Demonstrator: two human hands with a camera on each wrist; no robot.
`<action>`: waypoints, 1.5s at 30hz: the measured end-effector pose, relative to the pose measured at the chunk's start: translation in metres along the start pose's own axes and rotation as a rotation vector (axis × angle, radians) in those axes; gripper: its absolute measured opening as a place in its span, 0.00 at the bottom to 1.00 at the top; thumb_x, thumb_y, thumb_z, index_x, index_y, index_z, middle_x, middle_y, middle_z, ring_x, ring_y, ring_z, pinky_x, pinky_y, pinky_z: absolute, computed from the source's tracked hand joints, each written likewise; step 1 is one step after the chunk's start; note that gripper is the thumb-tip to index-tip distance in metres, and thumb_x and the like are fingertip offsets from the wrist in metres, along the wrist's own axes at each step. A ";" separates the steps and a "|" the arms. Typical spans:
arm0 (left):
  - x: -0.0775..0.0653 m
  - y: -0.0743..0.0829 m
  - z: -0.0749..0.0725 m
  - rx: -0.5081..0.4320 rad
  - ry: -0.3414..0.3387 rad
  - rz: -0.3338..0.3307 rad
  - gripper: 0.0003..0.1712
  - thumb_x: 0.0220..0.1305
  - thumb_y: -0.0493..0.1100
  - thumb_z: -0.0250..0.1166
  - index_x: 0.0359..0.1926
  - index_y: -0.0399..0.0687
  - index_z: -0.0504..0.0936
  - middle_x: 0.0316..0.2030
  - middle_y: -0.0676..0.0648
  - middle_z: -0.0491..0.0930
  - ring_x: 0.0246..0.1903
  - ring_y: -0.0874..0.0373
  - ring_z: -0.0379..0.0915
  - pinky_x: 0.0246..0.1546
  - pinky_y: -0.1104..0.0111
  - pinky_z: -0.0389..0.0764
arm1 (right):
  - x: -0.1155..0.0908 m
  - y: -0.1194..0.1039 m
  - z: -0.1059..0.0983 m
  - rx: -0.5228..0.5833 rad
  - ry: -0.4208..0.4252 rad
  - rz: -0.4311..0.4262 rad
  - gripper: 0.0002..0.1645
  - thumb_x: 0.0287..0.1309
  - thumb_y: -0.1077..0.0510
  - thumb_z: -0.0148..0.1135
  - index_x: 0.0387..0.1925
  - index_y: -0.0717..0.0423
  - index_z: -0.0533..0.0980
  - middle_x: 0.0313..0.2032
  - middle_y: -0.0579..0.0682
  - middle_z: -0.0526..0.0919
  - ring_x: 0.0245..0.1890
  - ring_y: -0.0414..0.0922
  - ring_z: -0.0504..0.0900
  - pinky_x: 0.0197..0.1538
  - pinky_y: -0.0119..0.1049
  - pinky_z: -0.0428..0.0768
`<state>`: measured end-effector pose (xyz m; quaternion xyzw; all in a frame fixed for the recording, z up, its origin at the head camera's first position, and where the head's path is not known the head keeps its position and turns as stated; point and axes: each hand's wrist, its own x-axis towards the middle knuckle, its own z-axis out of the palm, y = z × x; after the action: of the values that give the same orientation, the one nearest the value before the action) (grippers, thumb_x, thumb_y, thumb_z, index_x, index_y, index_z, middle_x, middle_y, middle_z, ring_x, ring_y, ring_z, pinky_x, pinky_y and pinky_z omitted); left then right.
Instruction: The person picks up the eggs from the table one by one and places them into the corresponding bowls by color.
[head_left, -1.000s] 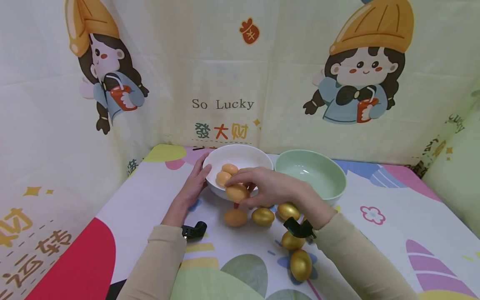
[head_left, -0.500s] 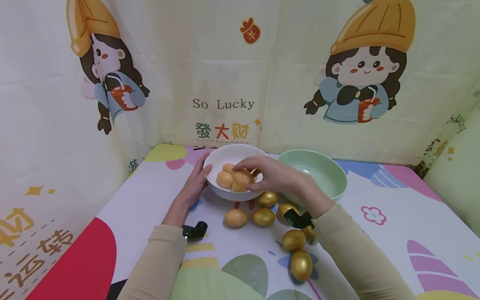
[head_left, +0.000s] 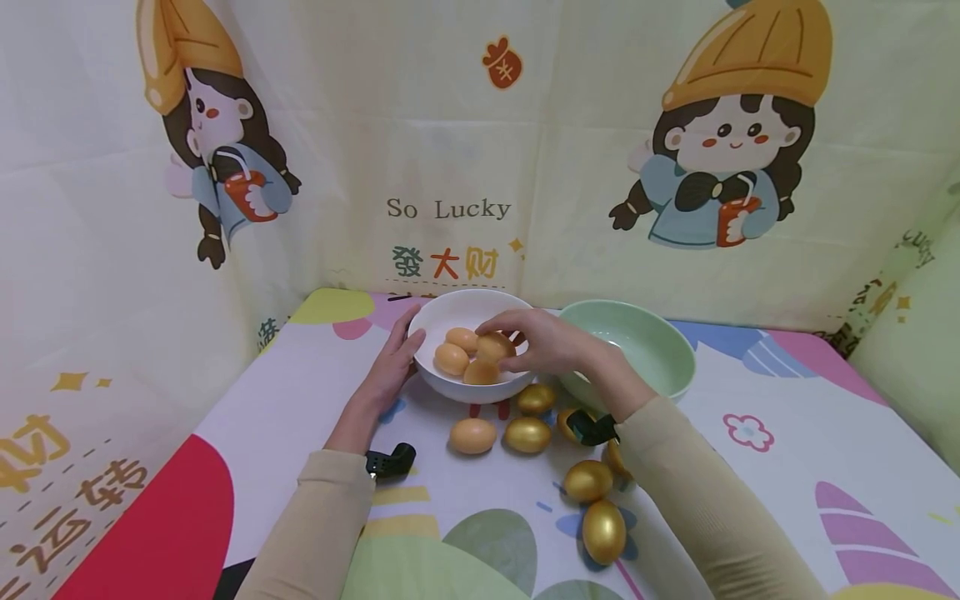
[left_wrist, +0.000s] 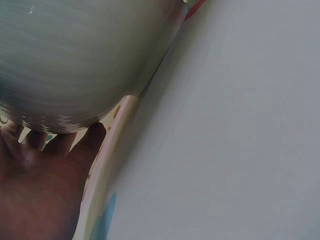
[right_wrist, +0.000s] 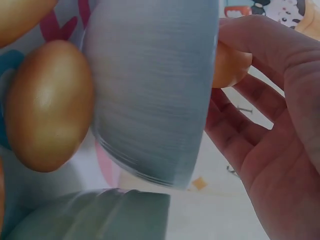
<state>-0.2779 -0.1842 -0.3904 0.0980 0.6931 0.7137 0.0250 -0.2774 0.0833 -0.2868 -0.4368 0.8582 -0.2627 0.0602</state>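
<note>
In the head view, my left hand (head_left: 390,360) holds the white bowl (head_left: 438,385) by its left side. Its fingers bear on the outer wall in the left wrist view. My right hand (head_left: 551,340) reaches over the bowl's right rim and pinches a brown egg (head_left: 495,345) between thumb and fingers, low inside the bowl. The right wrist view shows part of this egg (right_wrist: 231,66) past the rim. Around it in the bowl lie brown eggs (head_left: 451,359). On the table before the bowl lie another brown egg (head_left: 473,436) and several golden eggs (head_left: 527,434).
A light green bowl (head_left: 670,367) stands right of the white one, partly behind my right forearm. Golden eggs (head_left: 603,532) trail toward me beside that forearm. A patterned cloth (head_left: 525,517) covers the table, and a printed curtain (head_left: 570,208) hangs behind.
My right hand has carried the brown egg from over the white bowl's front rim back and down into the bowl, among the other eggs. My left hand has stayed on the bowl.
</note>
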 end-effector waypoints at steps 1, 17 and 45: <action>0.000 0.000 0.000 0.000 -0.001 0.001 0.36 0.80 0.53 0.48 0.81 0.59 0.45 0.79 0.52 0.45 0.74 0.47 0.49 0.71 0.46 0.55 | 0.000 0.002 0.000 -0.002 -0.001 0.001 0.28 0.58 0.66 0.71 0.61 0.59 0.78 0.55 0.50 0.80 0.47 0.46 0.77 0.56 0.44 0.80; -0.001 0.004 0.002 0.007 0.006 0.001 0.35 0.81 0.52 0.47 0.81 0.59 0.45 0.79 0.52 0.44 0.74 0.47 0.49 0.70 0.47 0.56 | 0.013 0.018 0.005 -0.049 -0.083 0.109 0.28 0.60 0.65 0.67 0.63 0.58 0.77 0.55 0.50 0.80 0.48 0.48 0.78 0.56 0.42 0.78; -0.002 0.003 0.002 0.016 0.029 -0.021 0.35 0.80 0.54 0.49 0.80 0.64 0.48 0.79 0.53 0.45 0.74 0.48 0.49 0.70 0.46 0.57 | 0.039 0.017 0.018 -0.139 -0.167 0.166 0.27 0.58 0.65 0.67 0.60 0.50 0.80 0.45 0.45 0.81 0.42 0.44 0.75 0.48 0.35 0.76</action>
<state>-0.2756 -0.1829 -0.3871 0.0804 0.7000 0.7093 0.0217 -0.3077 0.0545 -0.3058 -0.3877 0.8996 -0.1597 0.1225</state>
